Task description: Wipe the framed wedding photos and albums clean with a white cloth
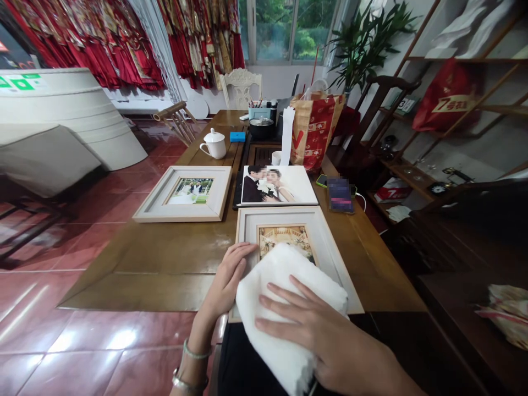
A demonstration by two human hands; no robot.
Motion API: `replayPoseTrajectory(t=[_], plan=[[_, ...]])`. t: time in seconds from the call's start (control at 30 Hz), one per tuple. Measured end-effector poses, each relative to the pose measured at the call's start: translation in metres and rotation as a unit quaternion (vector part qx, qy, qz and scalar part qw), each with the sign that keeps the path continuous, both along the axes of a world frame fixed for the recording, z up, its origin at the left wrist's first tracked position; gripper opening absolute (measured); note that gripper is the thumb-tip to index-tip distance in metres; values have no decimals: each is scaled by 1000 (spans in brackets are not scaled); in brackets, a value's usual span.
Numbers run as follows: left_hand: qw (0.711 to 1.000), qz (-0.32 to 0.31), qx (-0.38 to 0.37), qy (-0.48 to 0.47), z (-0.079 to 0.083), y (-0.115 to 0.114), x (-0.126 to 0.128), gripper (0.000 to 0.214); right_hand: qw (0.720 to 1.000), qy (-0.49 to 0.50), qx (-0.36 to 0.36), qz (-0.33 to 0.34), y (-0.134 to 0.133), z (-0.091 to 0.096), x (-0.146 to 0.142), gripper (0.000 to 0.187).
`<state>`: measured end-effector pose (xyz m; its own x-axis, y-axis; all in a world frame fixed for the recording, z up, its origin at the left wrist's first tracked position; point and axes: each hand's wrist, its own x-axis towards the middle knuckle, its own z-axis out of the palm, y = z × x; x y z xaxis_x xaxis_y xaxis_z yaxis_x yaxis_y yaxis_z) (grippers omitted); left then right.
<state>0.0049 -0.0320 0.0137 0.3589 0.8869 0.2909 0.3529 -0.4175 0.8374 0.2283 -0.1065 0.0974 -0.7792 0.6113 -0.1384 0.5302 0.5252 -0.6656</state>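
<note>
A light wooden picture frame (330,242) lies flat at the table's near edge, its lower part hidden by a white cloth (264,286). Fingers spread, my right hand (305,319) presses the cloth down on the frame. My left hand (231,275) rests on the frame's left edge with its fingers stretched out flat, beside the cloth. Behind this frame lies a wedding photo panel (297,184) of a couple. To the left sits a second framed photo (225,192) with a pale border.
On the wooden table (165,253) stand a lidded white mug (214,145), a blue box (237,137), a black pot (261,129) and a paper bag (313,126). A phone (340,195) with a cable lies at the right. Shelves (433,59) rise on the right.
</note>
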Motion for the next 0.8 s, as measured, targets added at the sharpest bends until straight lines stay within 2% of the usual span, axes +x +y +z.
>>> replayPoseTrajectory(t=[0.07, 0.17, 0.27, 0.37, 0.43, 0.53, 0.67, 0.73, 0.8], plan=[[1000, 1, 5, 6, 0, 0, 0, 36, 1000, 0, -19, 14, -6, 8, 14, 79], [1000, -1, 8, 9, -2, 1, 0, 36, 999, -23, -11, -28, -17, 11, 47, 75], [1000, -7, 8, 3, -2, 1, -1, 37, 992, -64, 25, -107, -22, -2, 84, 78], [1000, -12, 7, 0, -2, 2, -2, 38, 977, -91, 78, -173, -11, -19, 106, 84], [1000, -13, 6, 0, -2, 2, -2, 38, 970, -105, 110, -188, 6, -26, 107, 90], [1000, -13, 5, -2, -3, 2, -3, 38, 961, -129, 159, -187, 36, -32, 94, 95], [1000, -14, 3, 0, -5, 2, -3, 38, 938, -173, 205, -221, 72, -36, 68, 89], [1000, -15, 6, 1, -5, 2, -3, 38, 930, -185, 213, -237, 81, -38, 57, 88], [1000, -16, 9, 1, -4, 2, -3, 38, 937, -178, 203, -220, 81, -36, 47, 90]])
